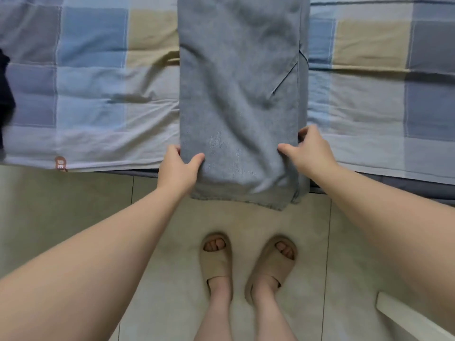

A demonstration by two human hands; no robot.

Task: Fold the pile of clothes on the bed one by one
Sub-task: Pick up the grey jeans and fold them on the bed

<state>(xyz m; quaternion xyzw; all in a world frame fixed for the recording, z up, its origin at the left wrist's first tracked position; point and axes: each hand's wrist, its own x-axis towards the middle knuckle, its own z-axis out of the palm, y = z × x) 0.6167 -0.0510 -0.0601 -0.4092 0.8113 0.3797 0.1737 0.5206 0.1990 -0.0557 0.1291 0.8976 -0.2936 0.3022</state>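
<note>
At the bed's edge, left hand (177, 168) and right hand (309, 150) pinch the grey trousers (240, 94) between thumbs and curled fingers.

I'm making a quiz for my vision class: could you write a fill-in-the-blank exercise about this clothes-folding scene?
1. The left hand and right hand grip the grey trousers, whose end hangs over the bed's ____.
2. The bedsheet has a ____ pattern.
3. A dark garment lies at the view's far ____.
Missing words: edge; checked; left.
</note>
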